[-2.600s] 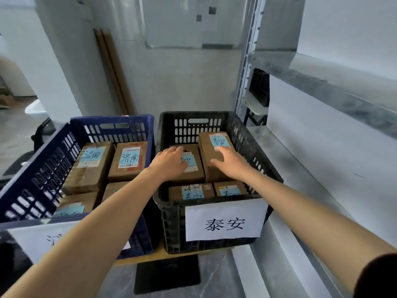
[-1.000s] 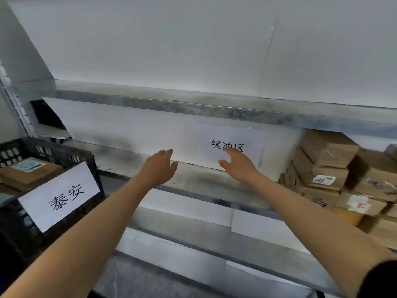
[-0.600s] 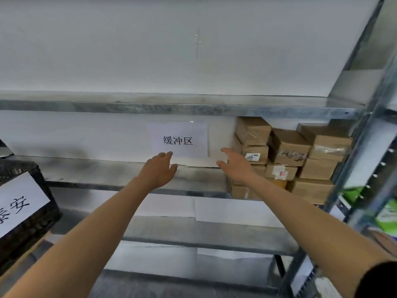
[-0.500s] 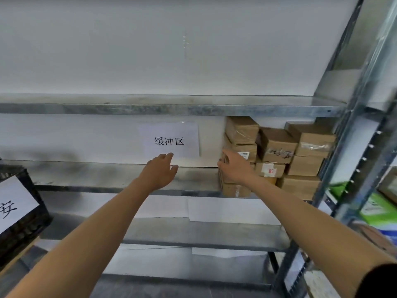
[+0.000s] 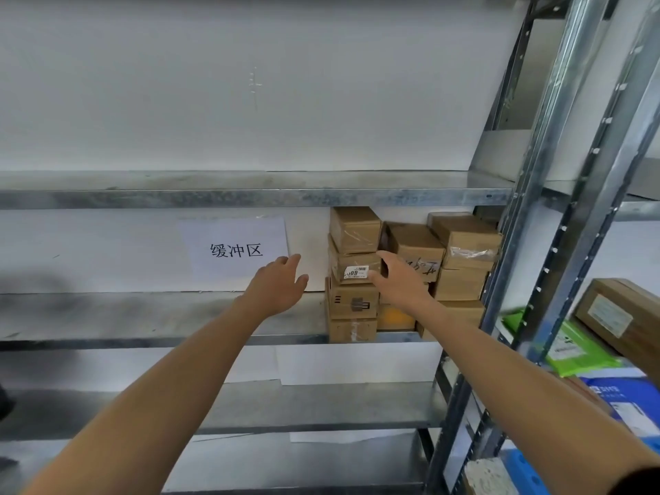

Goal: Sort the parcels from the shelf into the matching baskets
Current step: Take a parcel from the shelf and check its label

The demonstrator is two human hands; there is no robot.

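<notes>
Bright, soft, even light. A dark shadow smudges the left end of the grey metal shelf (image 5: 107,316). Wide-angle distortion tilts the silver steel uprights (image 5: 532,187); the right edge looks smeared and soft.

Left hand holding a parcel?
No, the left hand is open and empty, left of the parcels.

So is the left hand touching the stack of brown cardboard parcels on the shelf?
Apart. The head view shows white back panel between the left hand and the stack of brown cardboard parcels.
</notes>
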